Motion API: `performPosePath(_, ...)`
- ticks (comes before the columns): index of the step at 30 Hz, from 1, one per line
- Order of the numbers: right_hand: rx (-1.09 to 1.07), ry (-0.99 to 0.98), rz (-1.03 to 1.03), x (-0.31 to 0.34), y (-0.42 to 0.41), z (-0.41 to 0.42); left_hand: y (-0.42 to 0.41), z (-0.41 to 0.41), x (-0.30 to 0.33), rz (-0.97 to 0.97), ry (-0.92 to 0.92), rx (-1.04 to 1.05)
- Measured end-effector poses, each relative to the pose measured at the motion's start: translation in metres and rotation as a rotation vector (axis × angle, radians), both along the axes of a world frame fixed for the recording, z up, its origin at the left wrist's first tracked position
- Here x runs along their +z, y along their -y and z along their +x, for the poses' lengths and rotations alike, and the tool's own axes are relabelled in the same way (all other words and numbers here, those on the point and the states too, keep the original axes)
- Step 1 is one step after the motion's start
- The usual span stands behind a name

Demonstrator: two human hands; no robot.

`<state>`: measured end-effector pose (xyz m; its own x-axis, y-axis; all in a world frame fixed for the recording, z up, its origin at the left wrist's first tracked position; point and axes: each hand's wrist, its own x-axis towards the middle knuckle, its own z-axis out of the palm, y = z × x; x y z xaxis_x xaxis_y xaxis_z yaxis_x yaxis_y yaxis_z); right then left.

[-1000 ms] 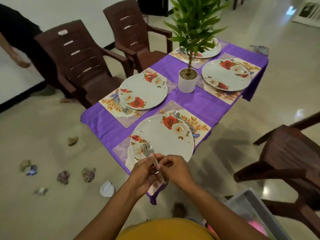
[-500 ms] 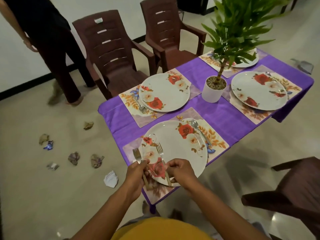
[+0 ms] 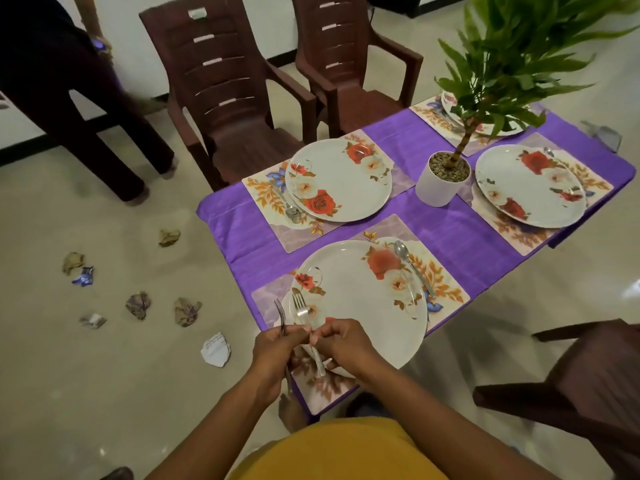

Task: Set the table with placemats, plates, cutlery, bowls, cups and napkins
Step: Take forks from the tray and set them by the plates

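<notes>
On the purple tablecloth (image 3: 443, 233) lie floral placemats, each under a white plate with red roses. Over the near plate (image 3: 363, 299) my left hand (image 3: 273, 355) grips a fork (image 3: 280, 315) at the plate's left edge. My right hand (image 3: 343, 344) pinches a second fork (image 3: 300, 308), its tines over the plate. A spoon (image 3: 412, 265) lies on the near placemat (image 3: 440, 275), right of the plate. The far-left plate (image 3: 339, 180) has cutlery (image 3: 289, 207) beside it. A third plate (image 3: 530, 185) sits at the right.
A potted plant (image 3: 446, 174) stands mid-table. Two brown chairs (image 3: 225, 95) stand behind the table, another chair (image 3: 575, 382) at my right. Crumpled papers (image 3: 138, 304) litter the floor at left. A person's legs (image 3: 79, 109) are at the far left.
The view has moved closer to the table. The two forks, far apart half a second ago, are now close together over the near plate's left edge, and my hands have drawn nearer each other.
</notes>
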<state>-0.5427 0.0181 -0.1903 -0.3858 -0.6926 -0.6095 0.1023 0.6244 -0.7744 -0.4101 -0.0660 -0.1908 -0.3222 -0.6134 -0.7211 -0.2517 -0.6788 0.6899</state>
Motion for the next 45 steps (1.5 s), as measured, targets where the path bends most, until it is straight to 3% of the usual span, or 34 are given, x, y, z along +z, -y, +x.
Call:
performPosePath(9, 0.44, -0.688, 0.029, -0.025, 0.009, -0.056, -0.001, 0.017, -0.035, -0.079, 0.3, 0.125)
performPosePath(16, 0.866, -0.982, 0.049, -0.032, 0.015, -0.104, -0.023, 0.013, -0.054, -0.181, 0.473, 0.144)
performPosePath(27, 1.057, -1.02, -0.026, -0.038, 0.013, -0.13, -0.038, -0.01, -0.046, -0.311, 0.678, 0.206)
performPosePath(45, 1.051, -0.975, -0.023, -0.036, 0.012, -0.131, -0.038, -0.011, -0.051, -0.378, 0.669, 0.176)
